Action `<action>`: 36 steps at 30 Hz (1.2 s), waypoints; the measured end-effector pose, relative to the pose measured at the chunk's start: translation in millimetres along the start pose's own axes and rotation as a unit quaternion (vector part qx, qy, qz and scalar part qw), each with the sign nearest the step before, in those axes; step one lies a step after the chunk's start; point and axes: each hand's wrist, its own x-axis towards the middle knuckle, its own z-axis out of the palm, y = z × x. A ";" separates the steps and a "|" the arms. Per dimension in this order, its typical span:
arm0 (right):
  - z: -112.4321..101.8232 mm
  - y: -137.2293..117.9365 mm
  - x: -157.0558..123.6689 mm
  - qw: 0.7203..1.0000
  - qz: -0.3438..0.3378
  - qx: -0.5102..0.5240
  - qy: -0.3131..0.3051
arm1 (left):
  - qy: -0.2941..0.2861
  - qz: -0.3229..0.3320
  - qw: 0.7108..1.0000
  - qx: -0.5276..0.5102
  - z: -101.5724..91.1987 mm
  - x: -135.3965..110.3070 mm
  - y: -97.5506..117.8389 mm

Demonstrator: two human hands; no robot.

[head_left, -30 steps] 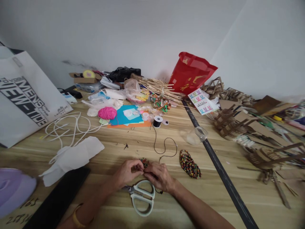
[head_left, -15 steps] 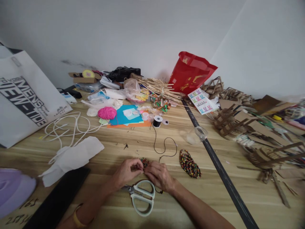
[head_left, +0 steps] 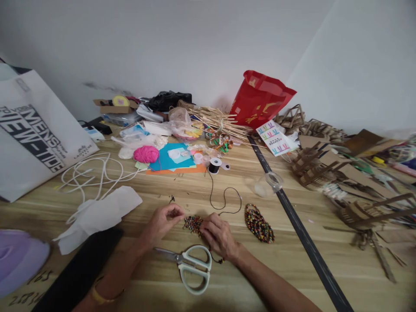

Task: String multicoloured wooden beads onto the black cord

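My left hand (head_left: 161,222) is pinched shut just left of a small patch of strung coloured beads (head_left: 192,223); what it pinches is too small to make out. My right hand (head_left: 217,234) presses closed on the right edge of that bead patch. A thin black cord (head_left: 224,200) runs from the hands up to a black thread spool (head_left: 215,165). A bigger oval beaded piece (head_left: 259,223) lies to the right. White-handled scissors (head_left: 190,265) lie just in front of my hands on the wooden table (head_left: 286,277).
A white tote bag (head_left: 30,134), white rope (head_left: 94,173), white cloth (head_left: 97,214), a black flat object (head_left: 78,273), pink yarn (head_left: 146,154), coloured paper, bamboo sticks (head_left: 217,118), a red bag (head_left: 260,99), a clear cup (head_left: 268,184) and cardboard strip models (head_left: 325,171) crowd the table.
My left hand has pulled away to the left from my right hand, uncovering the small bead patch. The right hand stays on the beads.
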 end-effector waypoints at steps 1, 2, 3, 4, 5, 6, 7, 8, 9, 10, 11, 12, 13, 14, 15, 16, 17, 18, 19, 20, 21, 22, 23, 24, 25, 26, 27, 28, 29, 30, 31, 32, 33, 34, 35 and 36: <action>0.0 -0.1 0.2 1.000 0.003 0.002 -0.001 | -0.015 0.002 1.000 0.015 -0.5 -0.2 -0.2; -0.1 -0.1 0.3 1.000 0.004 0.004 -0.002 | -0.030 0.007 0.999 0.035 -0.5 -0.7 -0.7; -0.2 -0.1 0.4 1.000 0.005 0.007 -0.002 | -0.041 0.015 0.997 0.061 0.1 -1.3 -1.3; -0.2 -0.1 0.5 1.000 0.005 0.010 -0.001 | -0.051 0.026 0.994 0.090 0.9 -2.0 -2.0; -0.3 0.0 0.5 1.000 0.004 0.012 0.001 | -0.061 0.038 0.990 0.121 2.0 -2.7 -2.6; -0.3 0.1 0.5 1.000 0.003 0.015 0.003 | -0.071 0.050 0.985 0.152 3.0 -3.3 -3.0; -0.2 0.2 0.5 1.000 0.003 0.019 0.003 | -0.080 0.060 0.979 0.178 3.9 -3.9 -2.9; -0.1 0.3 0.6 1.000 0.002 0.022 0.005 | -0.090 0.067 0.973 0.200 4.6 -4.4 -2.5; 0.0 0.4 0.6 1.000 0.002 0.026 0.005 | -0.098 0.072 0.968 0.217 5.1 -4.7 -1.7; 0.1 0.5 0.6 1.000 0.003 0.029 0.005 | -0.106 0.075 0.964 0.230 5.4 -5.0 -0.6; 0.2 0.4 0.6 1.000 0.003 0.030 0.005 | -0.112 0.078 0.962 0.239 5.7 -5.2 0.6; 0.1 0.4 0.5 1.000 0.003 0.031 0.005 | -0.116 0.079 0.959 0.244 5.9 -5.4 1.9; 0.1 0.3 0.4 1.000 0.002 0.031 0.006 | -0.118 0.081 0.958 0.250 6.3 -5.6 3.0; -0.1 0.2 0.2 1.000 0.002 0.030 0.005 | -0.120 0.083 0.956 0.255 6.8 -5.9 3.8; -0.3 0.2 0.1 1.000 0.003 0.030 0.003 | -0.119 0.087 0.954 0.261 7.6 -6.2 4.4; -0.4 0.2 -0.1 1.000 0.005 0.031 0.001 | -0.119 0.092 0.952 0.267 8.5 -6.6 4.5; -0.5 0.3 -0.2 0.999 0.008 0.032 -0.001 | -0.118 0.099 0.950 0.273 9.6 -7.1 4.3; -0.5 0.4 -0.2 0.999 0.012 0.034 -0.002 | -0.119 0.105 0.947 0.278 10.8 -7.6 3.8; -0.5 0.7 0.0 0.999 0.017 0.039 0.001 | -0.119 0.110 0.946 0.282 12.0 -8.1 3.0; -0.4 1.1 0.3 0.999 0.023 0.046 0.007 | -0.120 0.115 0.944 0.286 13.0 -8.6 2.0; -0.4 1.6 0.9 0.998 0.031 0.055 0.018 | -0.120 0.120 0.942 0.290 13.9 -8.9 0.8; -0.3 2.1 1.6 0.996 0.041 0.066 0.032 | -0.120 0.124 0.940 0.294 14.6 -9.2 -0.4; -0.3 2.7 2.3 0.994 0.053 0.079 0.045 | -0.118 0.129 0.938 0.298 15.2 -9.3 -1.8; -0.3 3.3 2.9 0.992 0.068 0.091 0.056 | -0.118 0.134 0.936 0.302 15.6 -9.3 -3.0; -0.4 3.9 3.5 0.989 0.084 0.101 0.063 | -0.117 0.137 0.935 0.306 15.8 -9.1 -4.2; -0.4 4.5 3.9 0.987 0.100 0.108 0.069 | -0.117 0.140 0.934 0.308 15.9 -8.9 -5.3; -0.4 5.0 4.1 0.984 0.114 0.114 0.071 | -0.119 0.142 0.932 0.311 16.0 -8.6 -6.1; -0.4 5.4 4.2 0.982 0.124 0.118 0.073 | -0.121 0.142 0.931 0.313 16.0 -8.3 -6.7; -0.4 5.8 4.1 0.981 0.132 0.122 0.075 | -0.123 0.143 0.930 0.314 16.1 -8.0 -7.1; -0.3 6.0 3.9 0.980 0.137 0.126 0.077 | -0.125 0.142 0.930 0.315 16.1 -7.8 -7.3; -0.2 6.3 3.7 0.978 0.142 0.130 0.077 | -0.126 0.140 0.930 0.314 16.3 -7.6 -7.4; -0.1 6.6 3.4 0.977 0.146 0.135 0.077 | -0.127 0.139 0.931 0.314 16.4 -7.6 -7.5; 0.1 6.9 3.1 0.976 0.151 0.139 0.077 | -0.126 0.138 0.931 0.313 16.7 -7.6 -7.7; 0.4 7.4 2.7 0.974 0.157 0.143 0.077 | -0.123 0.138 0.932 0.312 16.9 -7.7 -7.9; 0.6 8.0 2.3 0.973 0.163 0.147 0.077 | -0.119 0.140 0.933 0.310 17.0 -7.8 -8.2; 0.9 8.6 2.0 0.971 0.169 0.151 0.077 | -0.116 0.142 0.934 0.306 17.0 -7.8 -8.6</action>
